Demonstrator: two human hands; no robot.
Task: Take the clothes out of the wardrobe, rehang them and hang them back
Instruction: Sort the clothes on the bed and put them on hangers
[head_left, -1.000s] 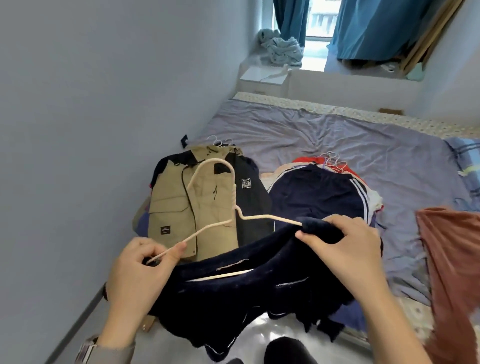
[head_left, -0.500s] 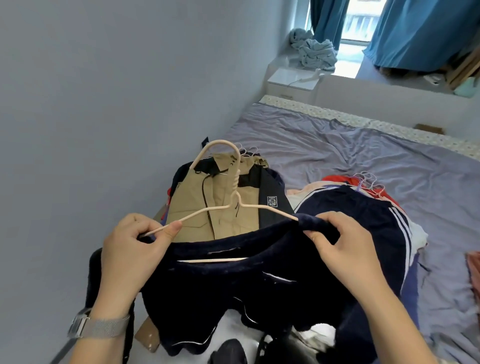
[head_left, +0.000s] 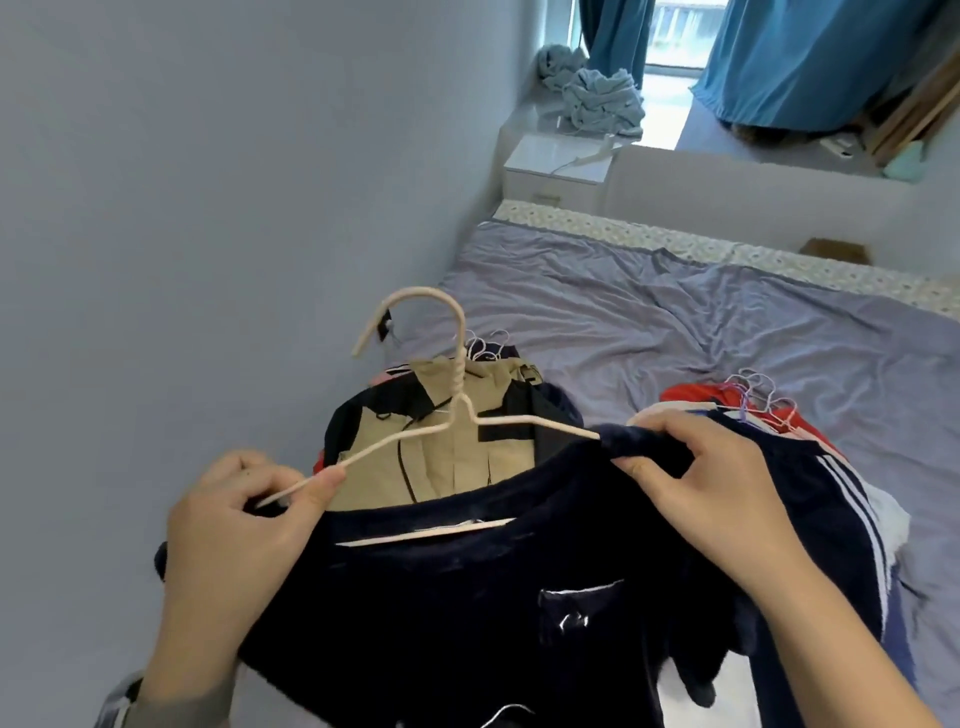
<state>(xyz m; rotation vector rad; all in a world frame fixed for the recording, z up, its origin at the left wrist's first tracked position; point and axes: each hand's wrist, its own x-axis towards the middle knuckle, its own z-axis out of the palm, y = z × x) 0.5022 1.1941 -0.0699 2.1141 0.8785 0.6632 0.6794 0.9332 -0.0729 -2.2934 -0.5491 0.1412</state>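
Dark navy top (head_left: 467, 613) held up near camera, cream hanger (head_left: 452, 415) partly inside neckline, hook upright. Left hand (head_left: 244, 525) pinches hanger's left arm, fingers curled. Right hand (head_left: 711, 483) grips top's right shoulder over hanger end. Beyond: khaki jacket (head_left: 447, 467), striped navy garment (head_left: 831, 499) on bed (head_left: 675, 322).

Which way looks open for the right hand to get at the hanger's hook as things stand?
Probably yes: the hook stands bare above the navy top, nothing covering it, but the right hand would first have to release the top's shoulder.
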